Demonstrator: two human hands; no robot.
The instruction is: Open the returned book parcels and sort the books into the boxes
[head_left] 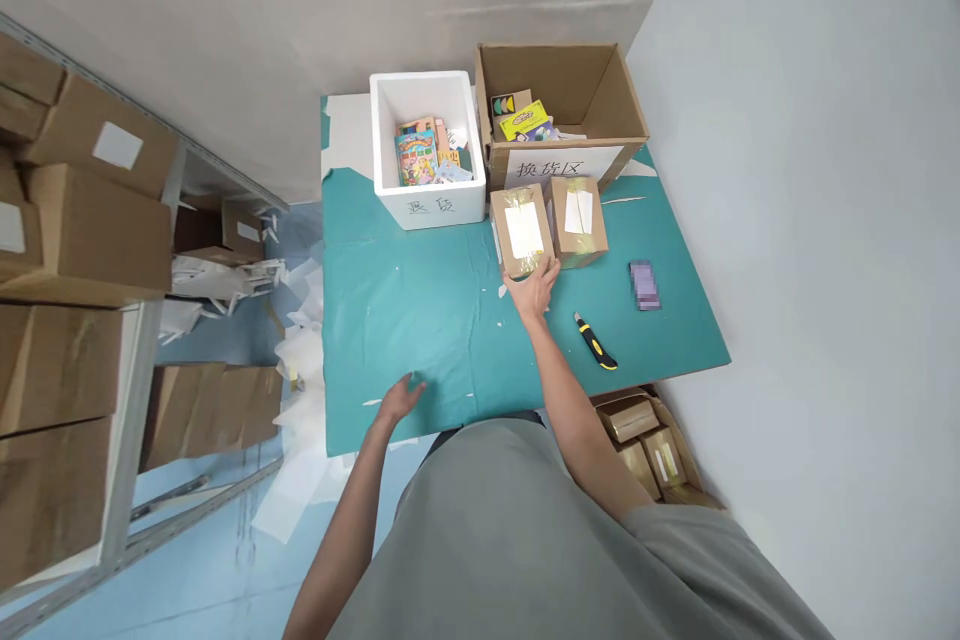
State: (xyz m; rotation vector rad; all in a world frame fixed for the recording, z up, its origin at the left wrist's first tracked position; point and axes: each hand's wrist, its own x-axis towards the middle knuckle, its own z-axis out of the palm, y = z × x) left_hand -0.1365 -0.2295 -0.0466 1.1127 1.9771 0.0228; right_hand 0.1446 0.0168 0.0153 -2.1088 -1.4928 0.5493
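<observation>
My right hand (533, 292) is on the near end of a small taped cardboard box (523, 223) with a white label, thumb at its left and fingers toward its right. Close beside it stands a second taped box (579, 220), also labelled. My left hand (401, 398) hovers over or rests near the table's front edge, fingers apart and nothing in them. A black and yellow utility knife (596, 342) lies right of my right forearm. Farther right is a small purple object (645, 286), blurred out.
On the green-covered table (397, 310), a white foam box (429, 208) holds booklets. A large open carton (626, 110) with packaged items stands beside it. Shelves of cartons (97, 230) are at left. Below the table's right side, another carton (686, 445) contains small boxes.
</observation>
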